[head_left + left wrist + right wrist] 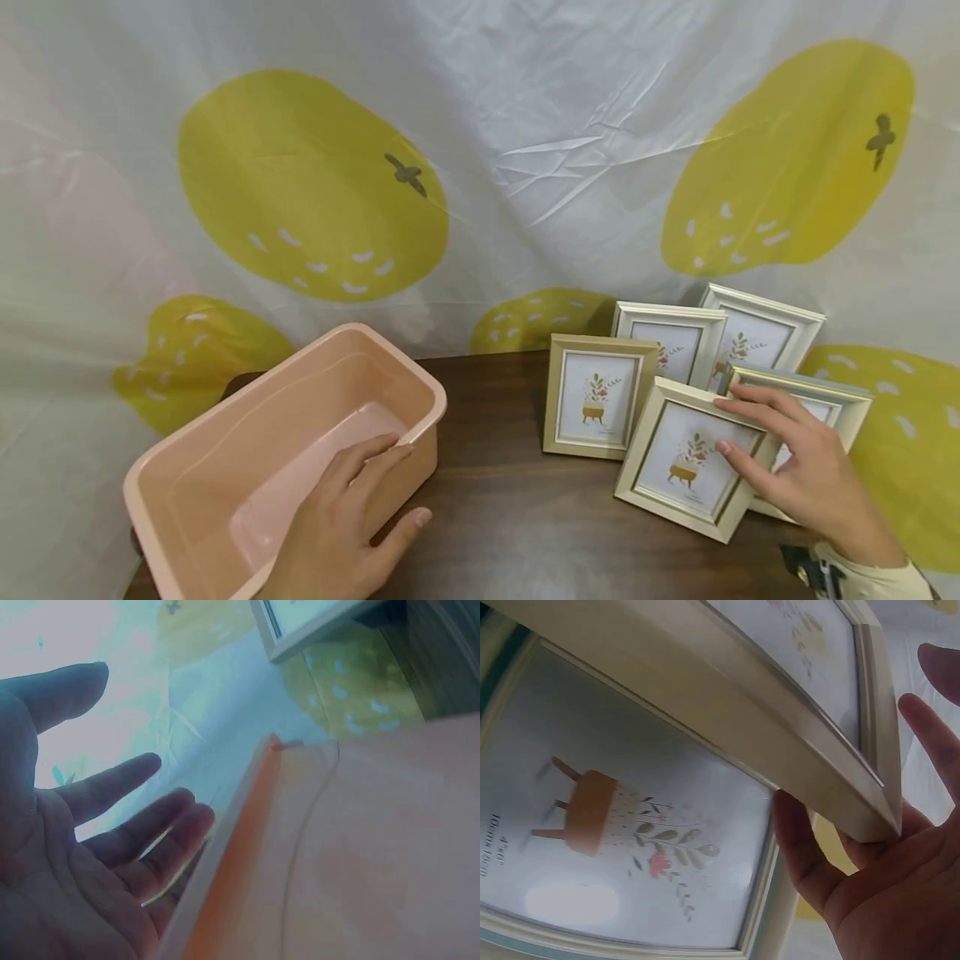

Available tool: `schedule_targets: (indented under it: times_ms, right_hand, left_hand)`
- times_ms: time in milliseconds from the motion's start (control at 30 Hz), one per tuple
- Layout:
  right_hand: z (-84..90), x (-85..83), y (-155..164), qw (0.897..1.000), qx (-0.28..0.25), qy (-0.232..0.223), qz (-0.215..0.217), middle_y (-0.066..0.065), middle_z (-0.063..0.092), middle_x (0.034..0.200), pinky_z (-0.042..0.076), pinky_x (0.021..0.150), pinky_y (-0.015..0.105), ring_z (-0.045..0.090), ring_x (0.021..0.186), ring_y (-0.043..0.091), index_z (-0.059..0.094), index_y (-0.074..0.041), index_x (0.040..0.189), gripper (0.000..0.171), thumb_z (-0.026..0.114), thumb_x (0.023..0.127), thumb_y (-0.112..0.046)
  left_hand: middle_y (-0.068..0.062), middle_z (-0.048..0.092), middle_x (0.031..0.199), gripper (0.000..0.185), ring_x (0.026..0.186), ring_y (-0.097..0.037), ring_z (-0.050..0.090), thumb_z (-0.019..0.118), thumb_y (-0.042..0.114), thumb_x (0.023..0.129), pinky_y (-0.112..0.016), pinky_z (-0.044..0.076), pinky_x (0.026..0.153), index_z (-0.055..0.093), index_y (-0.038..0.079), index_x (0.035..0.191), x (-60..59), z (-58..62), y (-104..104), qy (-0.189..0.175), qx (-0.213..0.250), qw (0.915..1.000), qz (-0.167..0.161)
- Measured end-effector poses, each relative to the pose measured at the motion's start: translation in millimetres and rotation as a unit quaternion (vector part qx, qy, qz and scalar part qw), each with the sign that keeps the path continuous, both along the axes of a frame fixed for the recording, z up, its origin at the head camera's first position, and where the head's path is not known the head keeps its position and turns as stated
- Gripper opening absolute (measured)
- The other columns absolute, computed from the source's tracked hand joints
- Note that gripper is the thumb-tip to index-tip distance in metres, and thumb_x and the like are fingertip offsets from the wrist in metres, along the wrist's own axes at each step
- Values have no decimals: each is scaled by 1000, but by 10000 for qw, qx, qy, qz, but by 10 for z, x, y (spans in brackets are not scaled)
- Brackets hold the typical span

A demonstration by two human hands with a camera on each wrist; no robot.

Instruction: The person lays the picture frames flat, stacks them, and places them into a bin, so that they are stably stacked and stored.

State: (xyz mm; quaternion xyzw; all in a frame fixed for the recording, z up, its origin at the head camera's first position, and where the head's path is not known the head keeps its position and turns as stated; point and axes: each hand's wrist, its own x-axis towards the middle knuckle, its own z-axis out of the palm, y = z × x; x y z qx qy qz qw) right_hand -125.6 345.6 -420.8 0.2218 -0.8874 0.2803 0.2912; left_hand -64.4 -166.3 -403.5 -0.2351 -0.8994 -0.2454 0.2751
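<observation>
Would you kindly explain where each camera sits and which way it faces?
Head: on the head, facing forward and down at the peach tub and picture frames; left hand and right hand show.
Left wrist: on that wrist, facing the tub; left hand shows.
Right wrist: on that wrist, facing two frames; right hand shows.
Head and left wrist share the tub.

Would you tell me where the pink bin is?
In the head view, the pink bin is at left on the table, beside the left hand, left of the picture frames.
</observation>
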Motion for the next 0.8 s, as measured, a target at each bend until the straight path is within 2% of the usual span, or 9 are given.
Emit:
schedule_targets:
  times_ms: [100,167,300,400,467,633,800]
  right_hand:
    - [-39,-10,35,9999,-138,-11,-1,8,67,135,29,113,5,47,136,-10,79,-15,123,62,91,65,2]
    - [-74,-28,63,9996,-267,13,22,5,67,134,31,112,4,48,135,-8,79,-14,121,61,90,64,5]
    - [-167,-52,119,9986,-511,38,85,-1,66,135,43,88,7,53,125,-5,79,-9,120,60,87,64,12]
    - [-228,-50,138,9973,-712,-50,174,-7,65,133,42,65,12,54,112,-3,78,-4,121,61,84,65,19]
    - [-251,-50,142,9960,-857,-107,234,-10,64,129,43,58,15,54,105,-3,77,-1,122,60,82,67,23]
    - [-228,-64,141,9949,-952,-125,296,-13,66,118,42,55,14,54,94,-1,77,1,120,56,79,70,24]
    - [-201,-41,157,9955,-760,-319,456,-15,71,112,43,54,14,55,80,-3,78,-3,120,54,79,73,22]
  left_hand:
    - [-1,64,141,58,128,-21,63,84,42,89,-12,35,116,67,21,140,11,-8,51,-88,174,9989,-437]
    - [0,65,141,57,128,-21,63,85,39,89,-12,36,116,66,22,140,18,-21,81,-158,280,9973,-664]
    - [3,65,141,55,126,-18,64,84,39,90,-15,41,111,66,24,139,27,-73,131,-211,298,9955,-879]
    - [6,65,139,53,123,-16,66,83,39,90,-19,45,108,66,25,138,17,-127,163,-158,183,9951,-958]
    - [6,65,138,52,123,-16,67,82,41,91,-24,49,107,66,25,138,5,-163,183,-153,107,9946,-1018]
    - [6,66,137,46,121,-16,68,74,47,97,-36,57,98,67,23,136,-15,-251,235,-251,-98,9927,-1176]
    - [4,67,135,43,119,-17,68,71,47,99,-37,59,97,68,21,133,-23,-335,293,-540,3,9890,-1377]
